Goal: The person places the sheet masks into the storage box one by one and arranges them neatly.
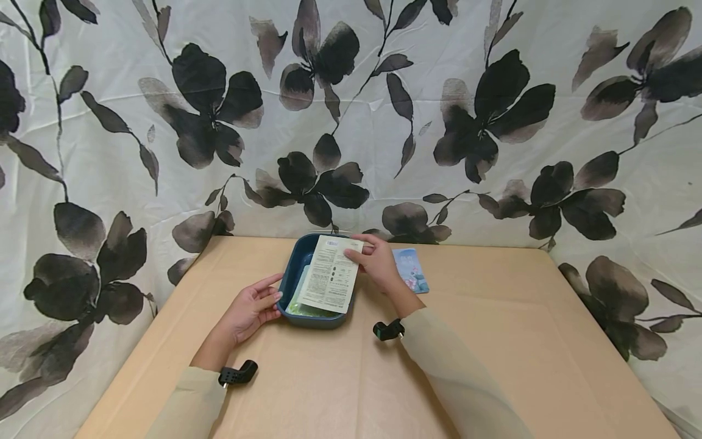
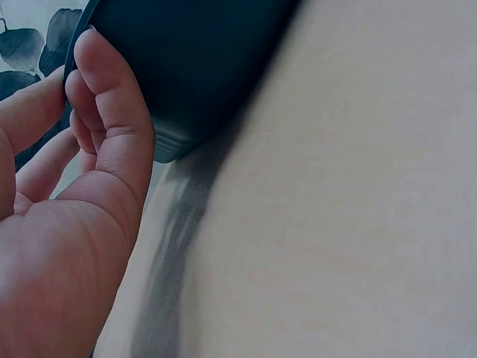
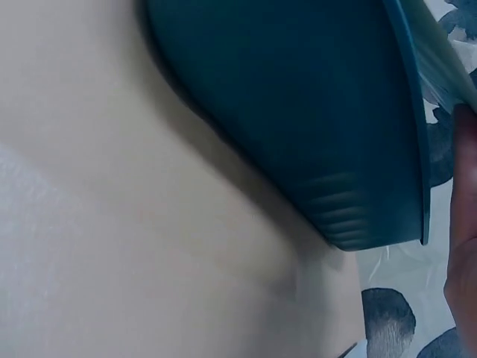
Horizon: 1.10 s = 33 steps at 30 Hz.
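A dark blue rectangular plastic bin (image 1: 317,323) stands near the back of the table. My left hand (image 1: 249,312) grips its left rim; in the left wrist view the thumb and fingers (image 2: 112,97) meet at the edge of the bin (image 2: 194,60). Above the bin's opening, my right hand (image 1: 379,263) pinches the upper right corner of a flat white packet (image 1: 331,277) covered in small print. Under it, a light green packet (image 1: 307,310) lies inside the bin, mostly hidden. The right wrist view shows the bin's wall (image 3: 298,112) beside part of the right hand (image 3: 463,224).
A light blue patterned packet (image 1: 412,271) lies on the tan table (image 1: 307,378), right of the bin and partly behind the right hand. Floral cloth (image 1: 384,122) hangs behind the table and down both sides.
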Motion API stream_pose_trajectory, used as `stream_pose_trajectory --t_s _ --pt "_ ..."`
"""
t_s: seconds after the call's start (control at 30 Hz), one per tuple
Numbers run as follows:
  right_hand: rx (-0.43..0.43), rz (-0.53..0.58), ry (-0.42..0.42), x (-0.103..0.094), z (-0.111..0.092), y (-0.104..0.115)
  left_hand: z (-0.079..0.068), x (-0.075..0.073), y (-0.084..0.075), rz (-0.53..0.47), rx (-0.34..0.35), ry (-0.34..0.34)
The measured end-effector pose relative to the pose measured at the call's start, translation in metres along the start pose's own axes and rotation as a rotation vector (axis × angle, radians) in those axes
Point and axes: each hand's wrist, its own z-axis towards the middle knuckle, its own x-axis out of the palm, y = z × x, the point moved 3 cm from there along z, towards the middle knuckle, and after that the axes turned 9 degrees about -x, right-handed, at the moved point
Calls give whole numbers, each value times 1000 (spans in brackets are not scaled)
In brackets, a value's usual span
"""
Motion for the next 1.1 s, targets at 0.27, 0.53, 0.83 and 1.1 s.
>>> stream_pose_trajectory --t_s 0.27,0.53,0.83,1.1 --pt "-34 -118 58 11 8 -2 0 1 0 -12 8 -1" --pt "-79 -209 168 22 9 -5 -1 1 2 -12 8 5" --pt "-109 -327 239 20 10 -3 0 2 2 -25 15 14" --pt "-141 -549 267 20 14 2 1 1 2 -20 11 14"
